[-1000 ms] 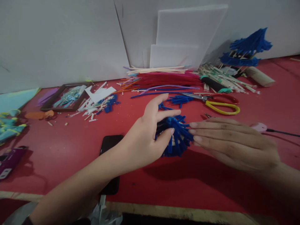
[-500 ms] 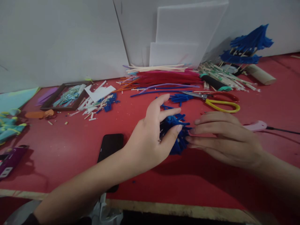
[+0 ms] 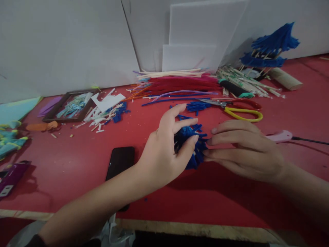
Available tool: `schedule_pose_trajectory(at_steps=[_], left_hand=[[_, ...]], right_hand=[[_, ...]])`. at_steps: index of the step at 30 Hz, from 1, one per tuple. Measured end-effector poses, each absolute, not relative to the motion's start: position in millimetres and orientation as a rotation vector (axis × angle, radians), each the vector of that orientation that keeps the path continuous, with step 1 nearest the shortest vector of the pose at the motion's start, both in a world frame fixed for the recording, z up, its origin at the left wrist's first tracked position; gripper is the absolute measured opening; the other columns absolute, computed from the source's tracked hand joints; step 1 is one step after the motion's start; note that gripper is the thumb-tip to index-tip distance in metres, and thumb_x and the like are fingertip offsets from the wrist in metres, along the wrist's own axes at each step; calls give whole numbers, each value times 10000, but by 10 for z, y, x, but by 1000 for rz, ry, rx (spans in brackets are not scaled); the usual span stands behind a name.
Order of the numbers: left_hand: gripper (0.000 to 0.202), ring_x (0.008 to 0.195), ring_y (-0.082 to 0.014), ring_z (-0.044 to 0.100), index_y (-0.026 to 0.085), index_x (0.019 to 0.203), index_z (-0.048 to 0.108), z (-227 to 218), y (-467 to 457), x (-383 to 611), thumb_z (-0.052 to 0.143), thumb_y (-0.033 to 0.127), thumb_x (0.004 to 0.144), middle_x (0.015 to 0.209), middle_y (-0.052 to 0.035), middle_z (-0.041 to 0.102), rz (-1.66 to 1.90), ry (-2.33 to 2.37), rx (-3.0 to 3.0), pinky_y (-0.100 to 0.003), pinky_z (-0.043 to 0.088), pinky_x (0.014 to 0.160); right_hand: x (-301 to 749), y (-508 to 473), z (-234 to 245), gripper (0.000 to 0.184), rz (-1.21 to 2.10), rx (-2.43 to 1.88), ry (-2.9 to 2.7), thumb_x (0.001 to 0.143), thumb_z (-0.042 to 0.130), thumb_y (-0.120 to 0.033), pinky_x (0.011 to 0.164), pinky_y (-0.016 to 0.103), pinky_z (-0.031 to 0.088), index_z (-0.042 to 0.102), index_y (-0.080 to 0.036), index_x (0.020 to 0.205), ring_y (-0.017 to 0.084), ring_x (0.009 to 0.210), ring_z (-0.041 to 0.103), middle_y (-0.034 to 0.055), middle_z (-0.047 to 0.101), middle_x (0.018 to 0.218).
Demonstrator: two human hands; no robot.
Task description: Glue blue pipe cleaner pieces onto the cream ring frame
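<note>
A small blue piece built of fuzzy pipe cleaner strips [image 3: 199, 151] is between my hands, low over the red table. My left hand [image 3: 164, 151] grips it from the left, thumb at the front and fingers curved over the far side. At its right edge, the fingertips of my right hand [image 3: 244, 151] press together on the ends of the strips. What exactly those fingertips pinch is partly hidden. Just beyond lies a pile of short blue pipe cleaner pieces [image 3: 197, 107], with yellow-and-red-handled scissors [image 3: 243, 111] beside it.
A pink-handled tool [image 3: 281, 136] with a black cord lies right of my right hand. A phone [image 3: 120, 161] is near my left forearm. Pipe cleaners [image 3: 180, 84] line the back. A blue tiered model [image 3: 275, 44] stands back right; a brown frame [image 3: 55, 115] holds scraps.
Both hands keep nearly the same pose around the blue piece. The right fingers have shifted very slightly, and the whole view has moved a little.
</note>
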State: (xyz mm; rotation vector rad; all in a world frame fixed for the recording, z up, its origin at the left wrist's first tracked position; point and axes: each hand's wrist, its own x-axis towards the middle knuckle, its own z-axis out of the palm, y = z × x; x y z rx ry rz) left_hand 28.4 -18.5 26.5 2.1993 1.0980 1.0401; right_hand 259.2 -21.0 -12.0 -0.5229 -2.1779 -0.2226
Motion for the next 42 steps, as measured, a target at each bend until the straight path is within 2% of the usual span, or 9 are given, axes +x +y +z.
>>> schedule_pose_trajectory(at_steps=[7,12,15,21,27,32,37,42], left_hand=[[508,1299,-291,708,198,1415,459,285,-182,291,664,203,950,1241,-80,805,1014,1100,2175,-404,663,1019],[292,1236,-251,744,191,1240,608,316,-173,301,619,160,951,1303,-107,750,1019,1093,2245,-302,670,935],[226,1181,-229,766,191,1173,636,315,-166,303,614,151,952,1332,-114,723,1028,1066,2252,-273,663,914],[405,1190,-252,766,233,1351,506,293,-159,284,631,198,967,1220,-94,778,1022,1057,2243,-346,656,955],[322,1142,-216,788,230,1277,537,293,-154,292,622,175,971,1215,-79,789,1030,1043,2238,-293,652,923],[380,1158,-195,784,207,1319,491,296,-168,298,637,170,970,1214,-69,806,1036,1061,2246,-262,639,936],[393,1160,-209,785,191,1328,494,294,-177,296,661,210,973,1213,-80,808,1030,1081,2247,-269,638,934],[381,1179,-196,777,219,1317,489,275,-162,302,651,177,975,1225,-62,797,1042,1041,2236,-263,625,976]], right_hand=[[2594,-194,-125,81,-205,-524,-2175,962,693,-160,925,370,629,658,-234,959,171,1088,672,28,718,983],[2614,-176,-130,62,-202,-525,-2185,974,673,-174,910,377,640,673,-236,976,177,1067,699,31,735,973],[2616,-172,-121,67,-198,-539,-2193,963,688,-183,884,382,649,668,-247,961,181,1037,723,21,740,955],[2602,-173,-112,80,-233,-568,-2182,949,697,-185,871,379,650,699,-265,946,175,1016,726,4,742,944],[2584,-191,-107,118,-244,-531,-2172,900,749,-121,891,372,630,697,-217,943,178,1031,703,31,740,932],[2547,-229,-80,190,-353,-547,-2132,846,799,-70,822,358,594,662,-200,872,158,915,692,4,740,852],[2541,-274,-65,179,-424,-589,-2110,875,789,-106,818,344,556,658,-224,842,132,901,686,-23,746,844],[2540,-248,-86,177,-433,-571,-2122,855,804,-118,763,368,560,665,-226,871,173,906,693,-9,749,838]])
